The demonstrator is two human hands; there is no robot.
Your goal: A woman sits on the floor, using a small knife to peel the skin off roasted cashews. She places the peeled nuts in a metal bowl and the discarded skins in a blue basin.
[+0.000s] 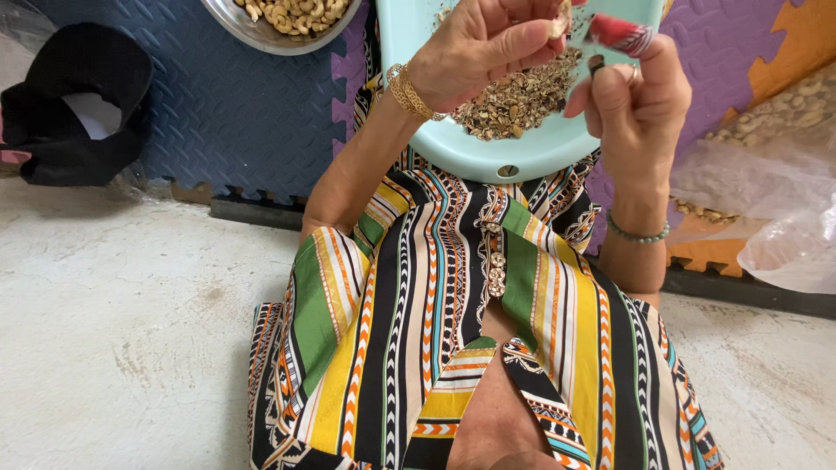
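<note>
A cashew nut (pixel 558 26) is pinched between the thumb and fingers of the left hand (pixel 488 43), above a pale blue tray (pixel 488 157) heaped with shell scraps (pixel 518 100). The right hand (pixel 631 104) is closed around a red-handled small knife (pixel 614 35). A steel bowl of cashews (pixel 283 22) sits beyond.

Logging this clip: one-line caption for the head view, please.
Left hand pinches a cashew while right hand grips a red-handled tool above a pale blue tray of shell scraps.
</note>
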